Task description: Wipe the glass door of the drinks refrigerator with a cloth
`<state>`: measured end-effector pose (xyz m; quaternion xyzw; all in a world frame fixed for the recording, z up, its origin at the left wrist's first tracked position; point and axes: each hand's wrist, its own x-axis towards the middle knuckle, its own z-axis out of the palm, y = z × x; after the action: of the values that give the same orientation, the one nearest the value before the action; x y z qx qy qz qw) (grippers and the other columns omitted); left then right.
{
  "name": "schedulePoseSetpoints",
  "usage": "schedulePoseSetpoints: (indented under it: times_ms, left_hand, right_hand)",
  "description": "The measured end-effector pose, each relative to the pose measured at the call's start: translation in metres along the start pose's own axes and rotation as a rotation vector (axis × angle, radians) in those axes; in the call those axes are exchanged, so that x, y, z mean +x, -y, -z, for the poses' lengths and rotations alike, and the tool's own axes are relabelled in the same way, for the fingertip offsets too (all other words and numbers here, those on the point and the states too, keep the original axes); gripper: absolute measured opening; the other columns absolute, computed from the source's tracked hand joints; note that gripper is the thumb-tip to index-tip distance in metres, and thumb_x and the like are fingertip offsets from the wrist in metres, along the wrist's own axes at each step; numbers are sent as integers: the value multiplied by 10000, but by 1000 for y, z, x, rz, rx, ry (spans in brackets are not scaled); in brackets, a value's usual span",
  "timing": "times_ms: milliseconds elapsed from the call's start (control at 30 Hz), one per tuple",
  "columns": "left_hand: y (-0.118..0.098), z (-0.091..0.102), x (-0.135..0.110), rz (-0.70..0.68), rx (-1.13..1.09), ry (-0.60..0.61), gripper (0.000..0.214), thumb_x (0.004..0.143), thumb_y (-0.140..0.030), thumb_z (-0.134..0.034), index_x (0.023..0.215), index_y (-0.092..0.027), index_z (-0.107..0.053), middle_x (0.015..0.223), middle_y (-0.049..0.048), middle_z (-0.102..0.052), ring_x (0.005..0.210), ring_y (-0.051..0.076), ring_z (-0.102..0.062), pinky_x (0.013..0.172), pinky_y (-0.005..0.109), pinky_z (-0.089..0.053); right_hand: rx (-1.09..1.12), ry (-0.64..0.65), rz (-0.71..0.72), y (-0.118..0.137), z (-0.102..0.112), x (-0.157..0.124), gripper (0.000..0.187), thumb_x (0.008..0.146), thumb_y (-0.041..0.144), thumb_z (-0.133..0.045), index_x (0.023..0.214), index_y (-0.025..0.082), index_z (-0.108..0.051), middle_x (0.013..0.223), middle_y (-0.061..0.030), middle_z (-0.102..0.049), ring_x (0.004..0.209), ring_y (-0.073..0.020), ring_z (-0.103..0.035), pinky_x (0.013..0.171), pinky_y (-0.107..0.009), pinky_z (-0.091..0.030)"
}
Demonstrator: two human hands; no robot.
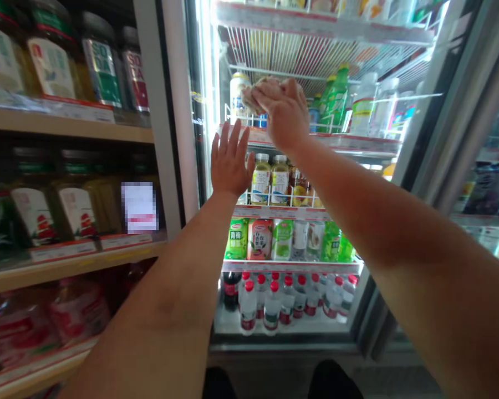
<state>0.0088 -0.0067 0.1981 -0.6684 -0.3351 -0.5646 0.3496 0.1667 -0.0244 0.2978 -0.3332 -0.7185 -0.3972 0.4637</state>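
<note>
My right hand point(290, 119) is closed over a crumpled, light-brown cloth point(253, 98), which sticks out past the fingers on the left. Hand and cloth are raised in front of the drinks cooler, apparently against its glass, at the height of a shelf with green bottles point(338, 94). Lower and to the left, my left hand point(230, 166) has its fingers spread and palm forward. It seems to lie flat on the glass, though contact is hard to make out. Behind it, two tea bottles point(270, 180) stand on a wire-fronted shelf.
Wooden shelves point(66, 123) with large bottles flank the cooler on the left. A metal door frame point(466, 127) runs down the right side. Drink cartons point(259, 239) and red-capped water bottles point(273, 305) fill the lower cooler levels.
</note>
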Motion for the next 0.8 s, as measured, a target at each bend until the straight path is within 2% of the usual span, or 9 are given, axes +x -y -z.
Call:
schedulePoseSetpoints:
  times_ms: [100, 233, 333, 433, 567, 667, 800]
  left_hand:
    - [0, 0, 1, -1, -10, -2, 589, 984, -372, -448, 1560, -268, -388, 1651, 12, -291, 1563, 245, -128, 1301, 507, -60]
    - [-2, 1, 1, 10, -5, -6, 583, 986, -384, -445, 1557, -273, -397, 1649, 16, -298, 1562, 242, -139, 1301, 503, -61]
    - [-4, 3, 2, 30, -22, 20, 601, 981, -396, -452, 1562, -251, -393, 1658, 27, -274, 1565, 259, -115, 1301, 507, -31]
    - [-5, 3, 2, 43, -55, 36, 611, 982, -415, -446, 1570, -266, -374, 1667, 6, -250, 1569, 262, -83, 1303, 506, -7]
    - [-4, 2, 2, 44, -45, 22, 607, 978, -413, -439, 1564, -266, -383, 1661, 5, -269, 1567, 257, -99, 1305, 495, -19]
    - [-2, 0, 1, 35, -26, 6, 604, 968, -388, -458, 1558, -278, -395, 1657, 8, -277, 1565, 252, -116, 1305, 498, -33]
    - [0, -1, 1, 11, 3, -8, 619, 951, -374, -483, 1554, -261, -404, 1648, 26, -297, 1561, 256, -141, 1301, 508, -67]
  right_hand:
    - [-16, 60, 74, -4, 5, -9, 496, 1012, 242, -327, 1453, 316, -541, 1524, 100, -514, 1382, -294, -378, 1178, -491, -311]
    - [-53, 167, 187, -13, 14, -11, 443, 1048, 265, -349, 1448, 319, -531, 1533, 76, -510, 1398, -263, -377, 1177, -496, -323]
    - [-81, 134, 152, -17, 13, -20, 442, 1059, 255, -339, 1461, 302, -517, 1550, 76, -489, 1402, -277, -370, 1175, -515, -330]
    - [-40, 87, 114, -20, 5, -35, 439, 1055, 239, -335, 1454, 258, -519, 1543, 29, -500, 1407, -276, -374, 1179, -524, -320]
    - [49, 142, 174, -35, 8, -42, 390, 1035, 306, -382, 1368, 253, -578, 1422, 6, -616, 1347, -232, -420, 1168, -489, -321]
    - [94, 114, 102, -47, 18, -43, 387, 1026, 365, -376, 1335, 277, -592, 1339, 18, -674, 1311, -222, -419, 1166, -495, -313]
    - [112, 30, -42, -50, 19, -61, 413, 1024, 340, -363, 1394, 340, -547, 1329, 56, -678, 1300, -244, -395, 1159, -537, -301]
